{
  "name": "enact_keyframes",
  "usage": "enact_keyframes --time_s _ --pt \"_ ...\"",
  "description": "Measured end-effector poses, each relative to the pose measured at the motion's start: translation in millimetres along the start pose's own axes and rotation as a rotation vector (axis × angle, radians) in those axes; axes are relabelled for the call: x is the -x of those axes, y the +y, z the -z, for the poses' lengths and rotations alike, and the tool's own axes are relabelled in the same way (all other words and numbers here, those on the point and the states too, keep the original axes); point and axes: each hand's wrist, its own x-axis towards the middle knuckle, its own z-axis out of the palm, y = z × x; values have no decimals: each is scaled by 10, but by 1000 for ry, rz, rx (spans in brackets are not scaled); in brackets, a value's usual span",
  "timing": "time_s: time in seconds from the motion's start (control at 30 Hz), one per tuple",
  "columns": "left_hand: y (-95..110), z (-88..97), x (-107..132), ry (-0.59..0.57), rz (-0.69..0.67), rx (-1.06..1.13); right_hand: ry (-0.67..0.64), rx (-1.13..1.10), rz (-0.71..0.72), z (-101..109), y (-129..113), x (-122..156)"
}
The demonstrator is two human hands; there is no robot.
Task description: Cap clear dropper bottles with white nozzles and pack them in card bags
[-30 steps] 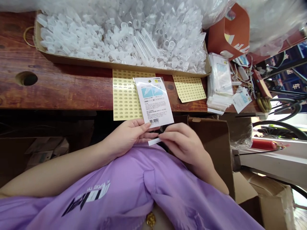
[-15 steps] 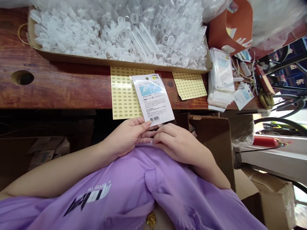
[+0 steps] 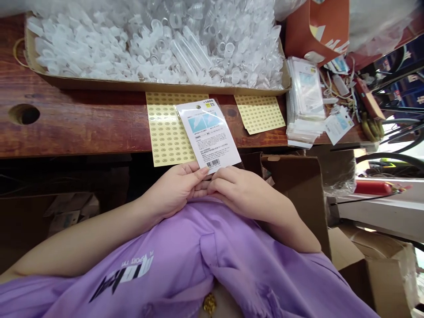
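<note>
A white printed card in a clear plastic bag slants up from my lap toward the table edge, its barcode end nearest me. My left hand pinches its lower left corner between thumb and fingers. My right hand is closed at the bag's lower end, its curled fingers meeting the left fingertips. What those right fingers grip is hidden, though they seem to be on the bag's open end. Behind the card, a yellow sheet of small oval stickers hangs partly over the table edge.
A shallow cardboard tray of clear plastic tubes and nozzles spans the table's back. Another sticker sheet lies to the right, beside stacked bagged cards and an orange-brown box. An open cardboard box stands below the edge.
The view has shifted slightly. My right fingers have drawn in closer to the left fingertips at the bag's lower end. The card stays in nearly the same pose.
</note>
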Motion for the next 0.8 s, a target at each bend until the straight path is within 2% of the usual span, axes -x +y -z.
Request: enact_keyframes --time_s 0.13,0.27,0.43,0.53,0.67,0.8 --pt "22 -3 1 -7 17 10 37 -79 34 79 0 43" --pt "44 3 31 91 23 -5 183 -329 -77 227 120 309" --pt "82 26 72 162 55 -42 679 -728 -392 143 525 803" --pt "109 45 71 171 60 -44 865 -839 -529 65 774 956" --pt "125 58 63 188 63 -75 960 -830 -629 180 1089 918" --pt "123 59 64 216 81 -130 1006 -696 -685 583 1616 695"
